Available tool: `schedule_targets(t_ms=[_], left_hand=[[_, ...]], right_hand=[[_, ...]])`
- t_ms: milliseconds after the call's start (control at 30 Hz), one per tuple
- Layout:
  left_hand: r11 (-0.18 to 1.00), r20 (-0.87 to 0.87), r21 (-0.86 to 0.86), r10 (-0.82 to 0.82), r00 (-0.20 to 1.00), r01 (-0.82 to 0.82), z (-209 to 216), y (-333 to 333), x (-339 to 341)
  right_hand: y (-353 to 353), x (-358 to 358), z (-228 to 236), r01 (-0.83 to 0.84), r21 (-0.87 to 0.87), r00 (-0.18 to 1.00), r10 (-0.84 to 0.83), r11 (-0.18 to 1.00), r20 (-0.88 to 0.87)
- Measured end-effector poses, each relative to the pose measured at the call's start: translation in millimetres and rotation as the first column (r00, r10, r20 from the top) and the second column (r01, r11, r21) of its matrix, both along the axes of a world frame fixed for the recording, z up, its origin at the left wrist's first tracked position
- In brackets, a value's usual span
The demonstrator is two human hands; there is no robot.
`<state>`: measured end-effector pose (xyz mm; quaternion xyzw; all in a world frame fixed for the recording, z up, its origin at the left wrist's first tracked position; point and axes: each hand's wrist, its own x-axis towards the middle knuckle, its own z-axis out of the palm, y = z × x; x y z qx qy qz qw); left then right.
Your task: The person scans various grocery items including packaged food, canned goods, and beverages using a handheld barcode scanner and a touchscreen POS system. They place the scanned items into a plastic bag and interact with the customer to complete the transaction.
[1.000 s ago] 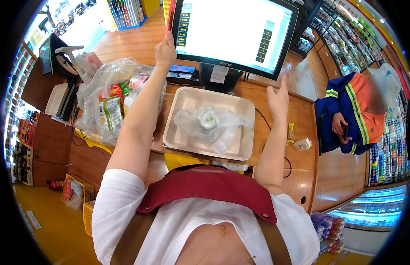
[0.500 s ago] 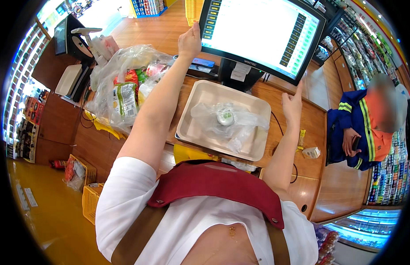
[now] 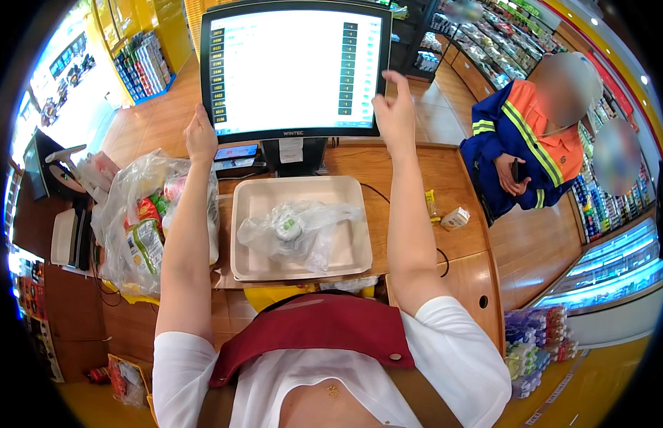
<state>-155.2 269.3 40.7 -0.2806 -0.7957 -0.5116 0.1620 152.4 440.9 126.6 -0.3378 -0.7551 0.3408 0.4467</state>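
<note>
A wide touchscreen monitor [image 3: 292, 71] stands on a black base on the wooden counter, its bright screen showing a list. My left hand [image 3: 201, 134] is closed at the monitor's lower left edge, its fingers partly hidden. Beside the right edge is my right hand [image 3: 396, 113], with its index finger bent toward the frame and its thumb apart; nothing shows in it. Between my forearms lies a beige tray [image 3: 303, 187]. In the tray, a clear plastic bag [image 3: 314, 232] surrounds a small round white-and-green item [image 3: 287, 227].
A large clear bag of packaged goods [image 3: 142, 228] stands left of my left forearm. A phone [image 3: 235, 153] lies by the monitor base. To the right are a small white box [image 3: 455, 218], a yellow packet [image 3: 431, 203] and a cable. A person [image 3: 520, 143] stands beyond the counter's right edge.
The view has turned, so the monitor now appears level and farther left. My right hand has moved up alongside the monitor's right edge, its index finger now bent. My left hand stays at the left edge.
</note>
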Motion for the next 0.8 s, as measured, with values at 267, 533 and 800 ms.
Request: schedule_targets(t_ms=[267,533,800], left_hand=[[1.000,0.006,-0.014,0.019,1.000,-0.019,4.2,-1.2,6.4],[1.000,-0.008,0.006,0.006,1.000,-0.006,5.8,-2.2,11.3],[0.999,-0.088,0.039,0.039,0.995,-0.035,2.5,2.3,5.6]], right_hand=[[51.7,-36.7,44.7,0.035,0.086,0.995,-0.043,0.996,0.093],[75.7,-54.7,41.4,0.023,0.165,0.992,-0.043,0.986,0.118],[74.9,-45.0,39.9,0.016,0.262,0.974,0.044,0.965,-0.222]])
